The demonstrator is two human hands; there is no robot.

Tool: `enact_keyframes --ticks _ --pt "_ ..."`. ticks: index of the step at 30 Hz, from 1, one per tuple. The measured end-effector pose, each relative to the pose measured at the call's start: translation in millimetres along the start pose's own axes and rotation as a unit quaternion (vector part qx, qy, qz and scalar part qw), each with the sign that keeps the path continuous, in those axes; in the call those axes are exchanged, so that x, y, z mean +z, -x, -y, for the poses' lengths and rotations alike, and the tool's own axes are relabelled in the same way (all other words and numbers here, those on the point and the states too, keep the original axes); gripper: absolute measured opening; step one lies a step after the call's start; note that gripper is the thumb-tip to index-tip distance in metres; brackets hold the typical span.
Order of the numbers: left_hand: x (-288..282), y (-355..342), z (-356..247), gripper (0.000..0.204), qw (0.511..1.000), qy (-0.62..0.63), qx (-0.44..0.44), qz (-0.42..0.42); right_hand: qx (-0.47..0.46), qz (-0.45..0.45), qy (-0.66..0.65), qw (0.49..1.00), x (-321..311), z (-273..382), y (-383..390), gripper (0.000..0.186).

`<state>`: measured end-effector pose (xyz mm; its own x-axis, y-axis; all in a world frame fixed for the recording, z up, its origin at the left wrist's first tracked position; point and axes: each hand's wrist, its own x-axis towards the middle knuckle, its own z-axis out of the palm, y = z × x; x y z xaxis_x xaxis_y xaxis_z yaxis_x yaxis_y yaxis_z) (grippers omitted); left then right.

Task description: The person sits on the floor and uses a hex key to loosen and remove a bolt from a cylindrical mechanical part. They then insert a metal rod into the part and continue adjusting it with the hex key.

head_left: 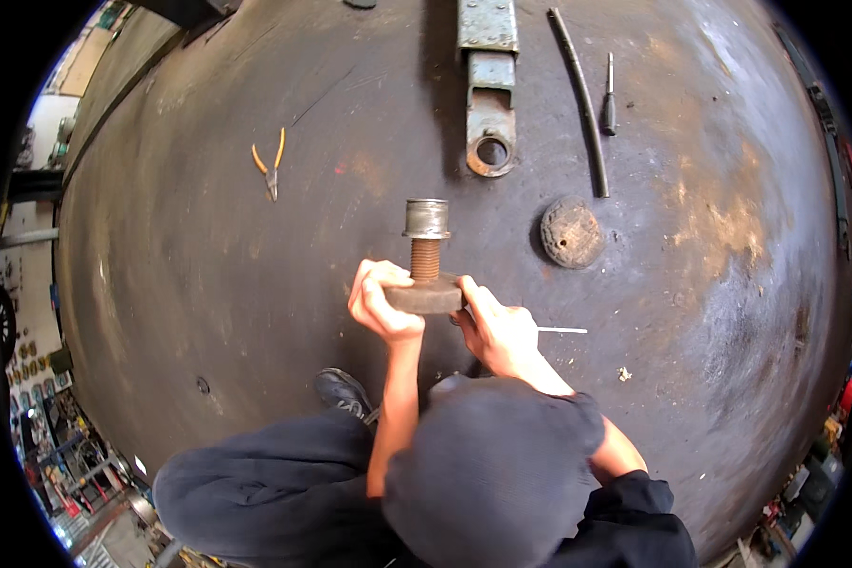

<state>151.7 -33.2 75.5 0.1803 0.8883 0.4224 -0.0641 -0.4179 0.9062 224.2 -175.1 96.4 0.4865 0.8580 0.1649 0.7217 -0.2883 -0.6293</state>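
Observation:
A worn metal screw with a round disc base [424, 296], a rusty threaded shaft [425, 258] and a bright steel collar [428, 219] on top stands between my hands. My left hand [385, 298] is closed round the left edge of the disc, thumb on its upper face. My right hand [495, 327] grips the disc's right edge, its fingers partly hidden beneath. Past the right hand a thin pale rod [562, 330] sticks out; whether that hand holds it I cannot tell.
Ahead lies a grey-blue metal arm with a ringed end [491, 121]. Right of it are a long bar [582, 104], a screwdriver [611, 99] and a dirty round metal piece [573, 233]. Yellow-handled pliers [271, 167] lie left. Shelves and tools line the left rim.

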Motion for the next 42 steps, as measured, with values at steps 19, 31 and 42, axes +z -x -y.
enact_keyframes --ticks 19,31,42 --pt "100 -91 -62 0.020 0.982 0.185 0.003 0.035 0.087 -0.132 0.006 0.987 -83 -6 -74 0.053" --pt "114 -36 -10 0.041 0.607 0.509 -0.577 -0.198 -0.102 0.245 0.482 0.835 -127 53 -164 0.045" --pt "122 -111 -51 0.046 0.862 0.100 -0.387 0.312 0.318 0.166 -0.093 0.929 -144 -58 -133 0.051"
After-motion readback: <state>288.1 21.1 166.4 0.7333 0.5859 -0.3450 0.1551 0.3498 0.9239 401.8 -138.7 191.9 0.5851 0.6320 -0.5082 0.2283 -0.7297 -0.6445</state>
